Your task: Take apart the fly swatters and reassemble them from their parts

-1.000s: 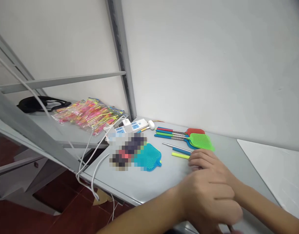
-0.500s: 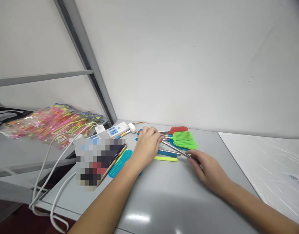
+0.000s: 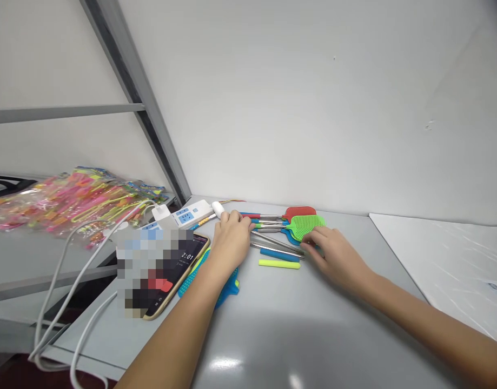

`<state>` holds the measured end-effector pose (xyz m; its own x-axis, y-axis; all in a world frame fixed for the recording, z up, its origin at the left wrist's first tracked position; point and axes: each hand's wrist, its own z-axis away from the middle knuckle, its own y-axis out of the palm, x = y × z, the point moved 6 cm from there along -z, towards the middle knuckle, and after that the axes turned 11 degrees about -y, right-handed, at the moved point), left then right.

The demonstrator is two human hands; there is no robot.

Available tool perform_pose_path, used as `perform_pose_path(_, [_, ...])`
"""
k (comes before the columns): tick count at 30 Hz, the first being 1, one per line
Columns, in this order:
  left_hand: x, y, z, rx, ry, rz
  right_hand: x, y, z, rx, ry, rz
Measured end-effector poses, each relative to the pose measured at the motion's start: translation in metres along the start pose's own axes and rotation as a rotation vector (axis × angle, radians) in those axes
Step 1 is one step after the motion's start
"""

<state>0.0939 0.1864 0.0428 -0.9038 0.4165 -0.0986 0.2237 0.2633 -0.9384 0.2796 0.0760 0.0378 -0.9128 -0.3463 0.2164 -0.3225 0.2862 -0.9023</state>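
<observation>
My left hand (image 3: 233, 237) is closed, fingers curled down at the handle ends of a fly swatter bundle; its fingertips hide what they grip. Red (image 3: 300, 212) and green (image 3: 307, 227) swatter heads lie to the right, with a blue head (image 3: 291, 236) partly under the green one. Thin metal rods (image 3: 276, 243) slant along the table between my hands. My right hand (image 3: 333, 254) has thumb and fingers brought together at the right end of a rod, beside the green head. A blue handle tube (image 3: 278, 254) and a yellow one (image 3: 279, 264) lie just in front.
Under my left forearm are blue perforated swatter heads (image 3: 231, 286). A phone (image 3: 183, 275), partly pixelated, lies left of them, near a white power strip (image 3: 191, 214) with cables. Bagged colourful items (image 3: 81, 200) fill the left shelf; white wrapped sheeting (image 3: 446, 259) lies right.
The metal rod has come down from its tilt and lies beside another rod. My right hand has shifted slightly up and left; my left hand has moved a little left. The view has shifted slightly.
</observation>
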Motion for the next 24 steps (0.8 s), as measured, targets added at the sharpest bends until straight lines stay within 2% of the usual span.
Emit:
perform_pose_path(9, [-0.007, 0.007, 0.01, 0.079, 0.049, -0.009, 0.01, 0.021, 0.011, 0.04, -0.084, 0.092])
perform_pose_path(11, [-0.016, 0.005, 0.014, 0.1, 0.098, 0.006, 0.011, 0.022, 0.013, 0.038, -0.089, 0.101])
perform_pose_path(17, [-0.05, -0.003, 0.034, 0.212, 0.372, 0.215, 0.009, 0.02, 0.017, 0.024, -0.081, 0.05])
perform_pose_path(20, [-0.055, 0.001, 0.039, 0.255, 0.423, 0.249, 0.009, 0.02, 0.017, 0.032, -0.081, 0.035])
perform_pose_path(24, [-0.056, 0.006, 0.039, 0.252, 0.443, 0.227, 0.009, 0.02, 0.016, 0.026, -0.07, 0.022])
